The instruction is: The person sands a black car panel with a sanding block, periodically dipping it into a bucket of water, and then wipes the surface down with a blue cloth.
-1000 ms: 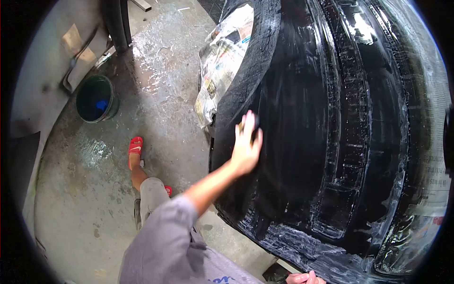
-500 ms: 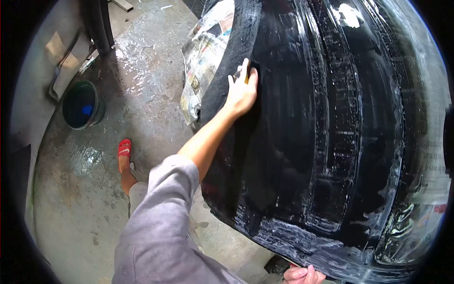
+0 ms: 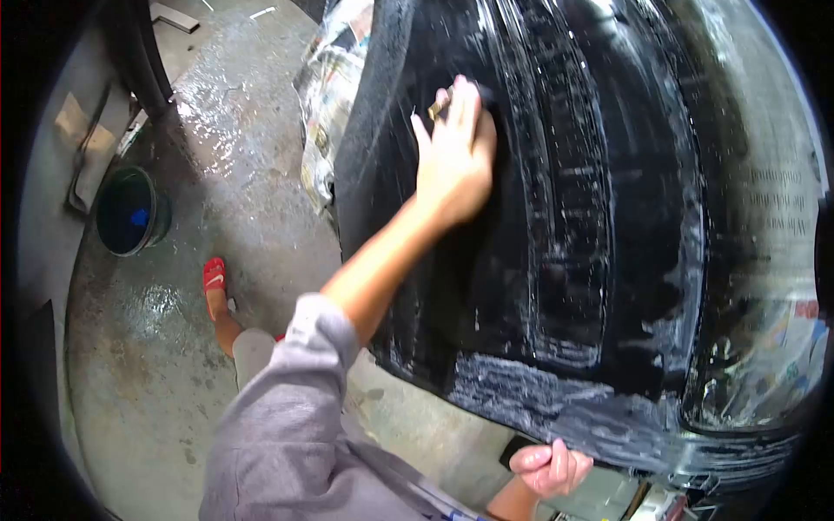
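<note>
A wet, black car body panel [image 3: 486, 278] with whitish slurry smears fills the middle and right of the view. My left hand [image 3: 456, 169] lies on its upper left part, fingers pressed around a small yellow-brown pad [image 3: 439, 106], mostly hidden under the fingers. At the panel's near edge, my right hand [image 3: 552, 469] is closed with its fingers curled; I cannot tell what is in it. Thicker whitish residue covers the panel's lower strip [image 3: 530, 386] just above that hand.
Newspaper masking [image 3: 326, 113] hangs by the panel's left side, and more newspaper [image 3: 769, 208] covers the right. A dark green bucket [image 3: 161, 221] with something blue inside stands on the wet concrete floor [image 3: 130, 347]. My foot in a red slide sandal [image 3: 215, 273] is nearby.
My left hand has slid rightward over the panel, away from its dull grey left margin. The view has shifted, and more of my right hand shows at the near edge.
</note>
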Demonstrator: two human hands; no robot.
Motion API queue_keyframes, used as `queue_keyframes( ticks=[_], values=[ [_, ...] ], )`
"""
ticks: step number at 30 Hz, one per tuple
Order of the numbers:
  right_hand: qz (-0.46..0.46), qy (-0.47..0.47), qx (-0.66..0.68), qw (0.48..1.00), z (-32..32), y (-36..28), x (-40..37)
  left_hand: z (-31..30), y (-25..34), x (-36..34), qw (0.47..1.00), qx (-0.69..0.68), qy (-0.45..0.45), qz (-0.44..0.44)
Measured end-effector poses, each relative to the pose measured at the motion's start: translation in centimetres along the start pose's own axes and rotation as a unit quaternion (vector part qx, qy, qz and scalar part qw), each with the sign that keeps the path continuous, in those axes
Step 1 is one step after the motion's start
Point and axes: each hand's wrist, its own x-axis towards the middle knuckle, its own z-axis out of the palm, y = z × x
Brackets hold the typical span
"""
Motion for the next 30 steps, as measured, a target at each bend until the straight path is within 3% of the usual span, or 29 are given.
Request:
queue_keyframes(
  ticks=[1, 2, 3, 4, 5, 8, 9, 11, 13, 14, 16, 17, 18, 19, 20, 21, 22, 24, 25, 27, 28, 29, 30],
  values=[
    [0.017, 0.003, -0.005, 1.0, -0.1, 0.0, -0.6, -1.1, 3.4, -4.7, 0.996, -0.086, 0.014, -0.007],
    [0.014, -0.004, 0.004, 1.0, -0.3, -0.1, -0.5, -2.3, 6.7, -9.8, 0.996, -0.046, -0.075, -0.021],
    [0.009, -0.007, 0.015, 1.0, -0.2, 0.1, -0.5, -2.5, 8.5, -17.1, 0.986, -0.099, -0.136, -0.001],
    [0.01, -0.005, 0.012, 1.0, 0.1, 0.4, -0.5, -3.1, 9.5, -23.8, 0.967, -0.193, -0.161, 0.031],
    [-0.002, 0.027, 0.018, 0.999, 0.5, 0.5, -0.6, -2.9, 8.9, -26.2, 0.962, -0.205, -0.174, 0.039],
    [-0.002, 0.029, 0.016, 0.999, 0.3, 0.3, -0.7, -2.5, 6.0, -12.4, 0.981, 0.072, -0.177, 0.01],
    [0.006, 0.023, 0.014, 1.0, 0.1, 0.1, -0.6, -2.3, 3.7, -8.8, 0.996, -0.049, -0.07, 0.017],
    [0.023, -0.009, 0.024, 0.999, -0.3, -0.2, -0.1, -0.5, 1.5, -3.9, 0.992, -0.115, -0.033, -0.04],
    [0.038, -0.064, 0.036, 0.997, -1.0, -0.4, 0.0, -1.0, 4.1, -9.2, 0.997, 0.038, -0.038, 0.047],
    [0.011, -0.035, 0.037, 0.999, -0.5, -0.1, 0.3, -2.8, 8.3, -12.8, 0.995, 0.019, -0.099, -0.008],
    [-0.012, -0.005, 0.037, 0.999, 0.1, 0.0, 0.7, -3.9, 11.1, -27.7, 0.963, -0.154, -0.222, 0.01],
    [-0.012, 0.014, 0.042, 0.999, 0.4, 0.1, 0.6, -3.0, 10.2, -34.0, 0.963, -0.191, -0.185, 0.043],
    [-0.019, 0.037, 0.044, 0.998, 0.7, 0.3, 0.4, -3.8, 9.1, -32.5, 0.948, -0.241, -0.202, 0.035],
    [-0.024, 0.057, 0.045, 0.997, 1.0, 0.3, 0.3, -3.0, 7.8, -29.4, 0.963, -0.206, -0.171, 0.034],
    [-0.024, 0.052, 0.053, 0.997, 1.2, 0.2, 0.3, -3.3, 6.2, -23.9, 0.97, -0.157, -0.182, -0.034],
    [-0.017, 0.045, 0.04, 0.998, 1.1, 0.0, 0.5, -1.7, 3.4, -19.9, 0.979, -0.165, -0.086, -0.082],
    [-0.009, 0.039, 0.024, 0.999, 0.8, -0.2, 0.6, 1.1, -1.3, -17.3, 0.996, -0.056, -0.058, -0.04],
    [0.0, 0.012, 0.015, 1.0, 0.2, -0.5, 0.4, -0.1, -5.6, -10.0, 0.895, -0.263, -0.153, -0.327],
    [-0.004, 0.009, 0.018, 1.0, 0.3, -0.4, 0.5, -0.1, -4.1, -12.4, 0.892, -0.264, -0.151, -0.334],
    [-0.023, 0.057, 0.043, 0.997, 1.1, 0.3, 0.2, -0.1, 1.5, -21.0, 0.965, -0.199, -0.036, -0.165],
    [-0.017, 0.061, 0.037, 0.997, 1.1, 0.2, -0.2, -1.4, 4.9, -26.9, 0.964, -0.194, -0.087, -0.161],
    [-0.013, 0.062, 0.03, 0.998, 1.0, 0.2, -0.5, -3.0, 7.5, -33.1, 0.95, -0.183, -0.208, -0.145],
    [-0.022, 0.084, 0.036, 0.996, 1.3, 0.5, -0.8, -2.9, 6.6, -32.8, 0.95, -0.18, -0.206, -0.149]
  ],
)
